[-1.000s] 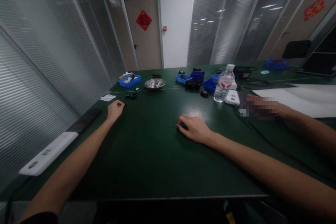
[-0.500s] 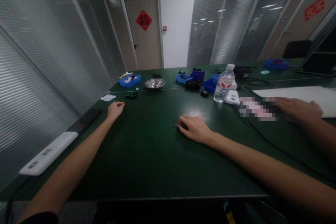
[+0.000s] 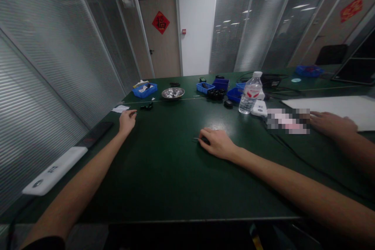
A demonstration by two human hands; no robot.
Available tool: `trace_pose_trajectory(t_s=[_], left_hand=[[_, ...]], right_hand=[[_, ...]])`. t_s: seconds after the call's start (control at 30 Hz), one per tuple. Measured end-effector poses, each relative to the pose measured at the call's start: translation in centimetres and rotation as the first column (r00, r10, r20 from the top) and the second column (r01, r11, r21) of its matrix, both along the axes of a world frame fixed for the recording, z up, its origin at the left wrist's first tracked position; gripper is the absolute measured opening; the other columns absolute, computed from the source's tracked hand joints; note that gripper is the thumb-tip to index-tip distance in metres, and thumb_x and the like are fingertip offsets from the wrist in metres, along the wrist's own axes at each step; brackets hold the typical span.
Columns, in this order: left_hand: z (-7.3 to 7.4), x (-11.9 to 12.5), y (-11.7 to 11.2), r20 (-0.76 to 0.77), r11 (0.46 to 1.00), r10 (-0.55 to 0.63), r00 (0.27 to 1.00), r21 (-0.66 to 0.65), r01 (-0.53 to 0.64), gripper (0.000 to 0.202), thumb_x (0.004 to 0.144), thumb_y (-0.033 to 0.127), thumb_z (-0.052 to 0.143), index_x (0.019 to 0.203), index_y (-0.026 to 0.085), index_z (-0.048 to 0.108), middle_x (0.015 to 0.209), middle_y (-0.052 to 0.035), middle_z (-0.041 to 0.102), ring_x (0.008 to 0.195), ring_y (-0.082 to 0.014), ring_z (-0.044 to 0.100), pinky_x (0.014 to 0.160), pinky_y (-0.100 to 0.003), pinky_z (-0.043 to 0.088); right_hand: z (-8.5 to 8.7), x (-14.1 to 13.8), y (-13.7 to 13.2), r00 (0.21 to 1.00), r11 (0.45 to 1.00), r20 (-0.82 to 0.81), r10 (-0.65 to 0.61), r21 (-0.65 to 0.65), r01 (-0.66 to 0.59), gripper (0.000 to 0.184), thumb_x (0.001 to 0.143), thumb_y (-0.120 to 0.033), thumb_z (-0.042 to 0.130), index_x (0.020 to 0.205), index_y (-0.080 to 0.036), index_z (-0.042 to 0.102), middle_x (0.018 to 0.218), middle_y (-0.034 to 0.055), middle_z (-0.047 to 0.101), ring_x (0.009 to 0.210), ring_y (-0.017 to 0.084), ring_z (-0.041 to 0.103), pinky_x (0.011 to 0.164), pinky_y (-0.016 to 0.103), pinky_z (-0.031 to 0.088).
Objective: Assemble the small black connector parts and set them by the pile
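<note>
Curling round a thin-shafted tool [image 3: 195, 138] at the counter [image 3: 164, 175], the right hand [image 3: 217, 143] grips its thicker end; likely light, stiff and smooth, it seems best held there; whether the left hand [image 3: 127, 122], fingers bent near white paper [image 3: 119, 109], holds anything, I cannot tell.

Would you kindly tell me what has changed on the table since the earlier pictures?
The left hand has drawn slightly left, its fingertips a little higher in the picture; whether it took hold of anything is unclear. The co-worker's hand has moved right since the first picture. The right hand stays around its dark, thin-tipped tool; the bottle and metal bowl stayed put.
</note>
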State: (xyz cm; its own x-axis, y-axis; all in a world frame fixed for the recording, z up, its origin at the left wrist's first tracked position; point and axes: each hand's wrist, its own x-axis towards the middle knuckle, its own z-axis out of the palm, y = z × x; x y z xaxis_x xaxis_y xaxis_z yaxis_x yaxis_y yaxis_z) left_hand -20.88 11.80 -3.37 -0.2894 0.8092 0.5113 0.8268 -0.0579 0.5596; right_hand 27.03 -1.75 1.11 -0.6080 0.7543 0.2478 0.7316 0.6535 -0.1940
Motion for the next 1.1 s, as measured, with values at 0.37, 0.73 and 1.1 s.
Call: trace_pose_trajectory(t_s=[0.37,0.73,1.1], left_hand=[[-0.59,0.05,0.11,0.170,0.997,-0.078,0.982,0.037,0.073,0.032,0.091,0.031,0.061,0.120,0.021,0.069,0.109,-0.0076,0.073,0.090,-0.0199,0.073,0.082,-0.032,0.061],[-0.81,0.04,0.50,0.227,0.991,-0.137,0.964,0.037,0.132,0.037,0.087,0.030,0.060,0.121,0.018,0.069,0.111,-0.0098,0.074,0.094,-0.0213,0.075,0.084,-0.033,0.062],[-0.24,0.51,-0.24,0.236,0.992,-0.120,0.964,0.005,0.123,0.042,0.075,0.031,0.067,0.113,0.015,0.071,0.102,-0.0091,0.076,0.081,-0.0195,0.073,0.075,-0.030,0.062]], right_hand=[[-0.45,-0.04,0.11,1.000,1.000,0.015,-0.014,0.025,0.014,0.019,0.100,-0.037,0.051,0.105,-0.022,0.061,0.101,0.0041,0.068,0.078,0.017,0.061,0.066,0.029,0.035],[-0.41,0.05,0.16,1.000,1.000,0.006,-0.005,0.015,0.005,0.018,0.100,-0.036,0.052,0.105,-0.022,0.061,0.101,0.0040,0.067,0.078,0.016,0.061,0.067,0.028,0.036],[-0.08,0.00,0.06,1.000,1.000,0.012,-0.005,-0.003,0.005,0.019,0.101,-0.037,0.051,0.107,-0.022,0.061,0.102,0.0047,0.067,0.078,0.017,0.062,0.066,0.028,0.039]])
